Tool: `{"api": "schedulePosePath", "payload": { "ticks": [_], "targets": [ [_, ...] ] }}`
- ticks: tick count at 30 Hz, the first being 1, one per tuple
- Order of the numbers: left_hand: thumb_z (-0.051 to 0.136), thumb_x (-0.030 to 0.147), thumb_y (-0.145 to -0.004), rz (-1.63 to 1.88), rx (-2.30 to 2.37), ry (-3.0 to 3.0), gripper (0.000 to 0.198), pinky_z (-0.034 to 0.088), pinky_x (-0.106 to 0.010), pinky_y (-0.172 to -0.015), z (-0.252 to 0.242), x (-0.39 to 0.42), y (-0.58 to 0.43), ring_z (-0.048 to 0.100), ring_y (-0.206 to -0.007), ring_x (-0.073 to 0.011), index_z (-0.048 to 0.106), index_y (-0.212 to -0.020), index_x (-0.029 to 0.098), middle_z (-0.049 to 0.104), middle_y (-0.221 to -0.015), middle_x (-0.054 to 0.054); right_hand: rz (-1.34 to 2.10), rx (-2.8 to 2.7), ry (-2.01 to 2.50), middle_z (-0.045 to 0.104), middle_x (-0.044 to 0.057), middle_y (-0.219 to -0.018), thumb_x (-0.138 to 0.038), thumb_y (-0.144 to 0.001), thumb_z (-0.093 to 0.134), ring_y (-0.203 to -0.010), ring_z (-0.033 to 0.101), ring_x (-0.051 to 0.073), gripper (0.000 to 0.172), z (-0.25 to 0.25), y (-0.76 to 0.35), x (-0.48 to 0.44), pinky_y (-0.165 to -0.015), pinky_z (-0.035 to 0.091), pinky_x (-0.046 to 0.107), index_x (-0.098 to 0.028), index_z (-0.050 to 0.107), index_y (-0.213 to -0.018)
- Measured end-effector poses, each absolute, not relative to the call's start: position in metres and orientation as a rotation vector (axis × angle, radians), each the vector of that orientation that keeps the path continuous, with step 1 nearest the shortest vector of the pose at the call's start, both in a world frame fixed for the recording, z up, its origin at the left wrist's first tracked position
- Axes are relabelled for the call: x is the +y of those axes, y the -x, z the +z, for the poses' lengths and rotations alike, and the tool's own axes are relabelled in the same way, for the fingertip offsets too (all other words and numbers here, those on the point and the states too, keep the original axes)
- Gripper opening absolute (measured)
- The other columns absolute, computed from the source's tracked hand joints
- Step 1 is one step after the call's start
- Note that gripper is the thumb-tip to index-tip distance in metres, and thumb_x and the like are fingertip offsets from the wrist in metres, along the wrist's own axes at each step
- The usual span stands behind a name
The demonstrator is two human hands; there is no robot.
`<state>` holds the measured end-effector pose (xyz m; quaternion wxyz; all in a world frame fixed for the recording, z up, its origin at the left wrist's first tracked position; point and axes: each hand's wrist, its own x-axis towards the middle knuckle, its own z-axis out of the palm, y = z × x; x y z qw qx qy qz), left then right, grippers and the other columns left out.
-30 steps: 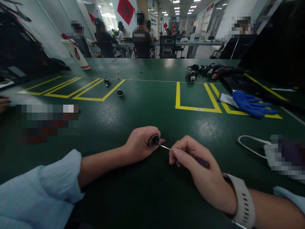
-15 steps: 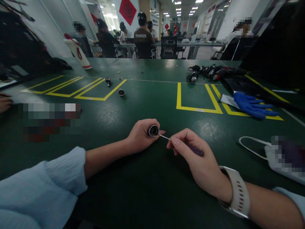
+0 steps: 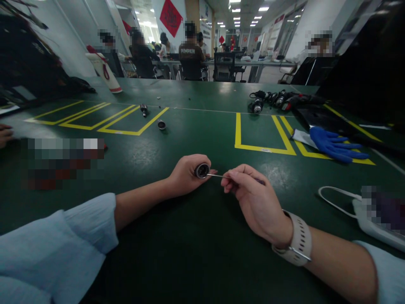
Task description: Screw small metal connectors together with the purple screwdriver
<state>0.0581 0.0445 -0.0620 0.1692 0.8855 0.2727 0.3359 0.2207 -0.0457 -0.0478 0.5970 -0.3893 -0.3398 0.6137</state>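
Near the middle of the green table, my left hand [image 3: 186, 175] is wrapped round a dark cylindrical part [image 3: 202, 170], its open round end facing me. My right hand [image 3: 253, 194], with a pale watch on the wrist, grips a thin screwdriver [image 3: 219, 175] by its purple handle, mostly hidden in the fingers. The metal shaft points left and its tip meets the rim or opening of the part; which of the two is too small to tell. Beyond my hands lie a small metal ring-like part [image 3: 161, 124] and a small dark metal piece [image 3: 143, 110].
Yellow tape outlines [image 3: 265, 149] mark the table. A blue glove [image 3: 337, 144] and black cabled devices [image 3: 257, 105] lie at the right, a white pouch with a loop [image 3: 363, 211] nearer. A white bottle [image 3: 106, 71] stands back left. Another person's hand [image 3: 4, 135] shows at the left edge.
My right hand has turned and shifted slightly up and left, so the screwdriver lies flatter and more of its handle is covered. The left hand with the part has moved slightly up.
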Motion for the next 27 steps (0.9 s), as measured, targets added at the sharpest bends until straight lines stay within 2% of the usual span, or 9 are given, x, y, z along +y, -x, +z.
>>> {"api": "schedulePosePath", "payload": {
  "ticks": [12, 27],
  "targets": [
    [0.062, 0.021, -0.071, 0.844, 0.809, -2.275, 0.016, 0.035, -0.018, -0.047, -0.057, 0.042, -0.057, 0.044, -0.052, -0.0073, 0.05, -0.064, 0.015, 0.049, -0.058, 0.004, 1.183, -1.135, 0.993, 0.061, -0.001, -0.078, -0.028, -0.088, 0.056, -0.076, 0.055, 0.016, 0.012, -0.055, -0.226, -0.047, -0.069, 0.043, 0.033, -0.022, 0.063, -0.08],
    [0.064, 0.021, -0.073, 0.83, 0.778, -2.299, 0.019, 0.035, -0.019, -0.048, -0.057, 0.039, -0.057, 0.043, -0.053, -0.0074, 0.048, -0.063, 0.015, 0.048, -0.059, 0.004, 1.235, -1.075, 0.907, 0.062, 0.0, -0.08, -0.029, -0.088, 0.056, -0.078, 0.055, 0.016, 0.012, -0.061, -0.226, -0.052, -0.07, 0.042, 0.032, -0.022, 0.064, -0.081]
  ]
}}
